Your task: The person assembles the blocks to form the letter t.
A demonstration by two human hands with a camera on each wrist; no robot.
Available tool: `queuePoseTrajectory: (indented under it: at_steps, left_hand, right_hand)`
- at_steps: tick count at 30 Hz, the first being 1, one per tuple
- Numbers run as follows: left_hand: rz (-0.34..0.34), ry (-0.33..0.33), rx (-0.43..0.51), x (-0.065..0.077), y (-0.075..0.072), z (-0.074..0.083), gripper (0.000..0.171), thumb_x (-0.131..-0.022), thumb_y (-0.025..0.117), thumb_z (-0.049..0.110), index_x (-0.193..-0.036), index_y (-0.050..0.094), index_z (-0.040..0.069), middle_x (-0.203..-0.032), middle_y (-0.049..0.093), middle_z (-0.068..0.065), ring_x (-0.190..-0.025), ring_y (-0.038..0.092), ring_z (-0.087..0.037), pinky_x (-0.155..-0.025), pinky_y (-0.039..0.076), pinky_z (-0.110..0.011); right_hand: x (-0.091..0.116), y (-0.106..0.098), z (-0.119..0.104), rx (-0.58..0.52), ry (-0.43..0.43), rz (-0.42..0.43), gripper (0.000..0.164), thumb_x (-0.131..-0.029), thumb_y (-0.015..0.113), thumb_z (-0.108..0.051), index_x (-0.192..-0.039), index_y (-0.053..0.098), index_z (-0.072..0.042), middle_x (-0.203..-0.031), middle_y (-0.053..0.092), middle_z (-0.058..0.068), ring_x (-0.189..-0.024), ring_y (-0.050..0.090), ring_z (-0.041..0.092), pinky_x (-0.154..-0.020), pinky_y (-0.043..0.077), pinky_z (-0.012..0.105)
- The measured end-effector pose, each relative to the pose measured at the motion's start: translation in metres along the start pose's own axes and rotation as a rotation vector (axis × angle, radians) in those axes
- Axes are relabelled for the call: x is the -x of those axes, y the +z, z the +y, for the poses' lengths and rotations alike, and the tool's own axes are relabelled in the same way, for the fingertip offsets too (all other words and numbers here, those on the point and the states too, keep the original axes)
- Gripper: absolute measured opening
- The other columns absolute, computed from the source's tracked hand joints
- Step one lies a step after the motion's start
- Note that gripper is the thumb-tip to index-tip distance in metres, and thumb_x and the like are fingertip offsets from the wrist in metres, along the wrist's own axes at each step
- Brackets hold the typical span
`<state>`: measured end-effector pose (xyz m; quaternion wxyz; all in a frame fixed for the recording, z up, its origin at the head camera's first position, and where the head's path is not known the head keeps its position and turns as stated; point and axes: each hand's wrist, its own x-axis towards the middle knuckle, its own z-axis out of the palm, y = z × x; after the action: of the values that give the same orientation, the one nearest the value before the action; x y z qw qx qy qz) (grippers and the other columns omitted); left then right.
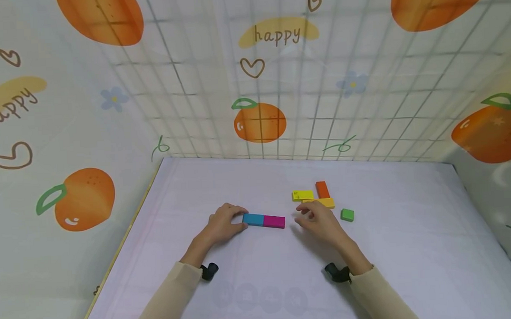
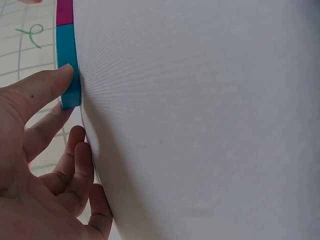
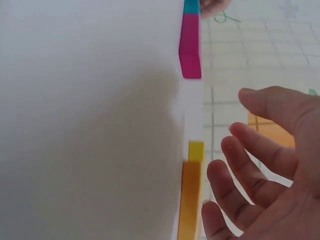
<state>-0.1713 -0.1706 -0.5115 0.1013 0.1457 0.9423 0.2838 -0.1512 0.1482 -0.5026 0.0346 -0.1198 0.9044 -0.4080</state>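
A blue block [image 1: 253, 220] and a magenta block [image 1: 274, 221] lie end to end in one row on the white tabletop. My left hand [image 1: 224, 223] pinches the blue block's left end between thumb and index finger; the left wrist view shows the thumb [image 2: 55, 82] on its side. To the right of the magenta block, my right hand [image 1: 324, 225] hovers with loosely bent fingers and nothing in them. Just beyond its fingers lies an amber block [image 1: 326, 203], partly covered by the hand. In the right wrist view, a gap separates the fingers from the magenta block [image 3: 190, 50].
Behind the right hand are a yellow block [image 1: 302, 195] and an orange-red block [image 1: 322, 190], close to the amber one. A small green block [image 1: 347, 215] sits to its right. A printed curtain [image 1: 210, 114] with oranges rises behind the table [image 1: 260, 268].
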Motion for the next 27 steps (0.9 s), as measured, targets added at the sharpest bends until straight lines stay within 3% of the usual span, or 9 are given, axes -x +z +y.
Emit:
queuePoseTrajectory:
  at_steps: [12, 27]
  left_hand:
    - [-0.010, -0.021, 0.007, 0.001, 0.003, -0.002, 0.036, -0.090, 0.076, 0.032, -0.125, 0.068, 0.026, -0.121, 0.057, -0.004, -0.117, 0.051, -0.026, -0.094, 0.037, -0.054]
    - [-0.013, -0.027, 0.005, 0.000, 0.002, 0.000, 0.036, -0.090, 0.076, 0.032, -0.124, 0.068, 0.028, -0.119, 0.057, -0.002, -0.114, 0.051, -0.023, -0.094, 0.036, -0.052]
  right_hand:
    - [0.014, -0.026, 0.016, -0.012, -0.012, 0.068, 0.031, -0.090, 0.076, -0.014, -0.117, 0.069, -0.001, -0.111, 0.064, 0.012, -0.097, 0.059, 0.027, -0.082, 0.053, 0.042]
    - [0.013, -0.034, 0.027, 0.026, 0.008, 0.124, 0.031, -0.089, 0.077, -0.014, -0.115, 0.069, 0.000, -0.105, 0.063, 0.014, -0.089, 0.058, 0.027, -0.073, 0.051, 0.036]
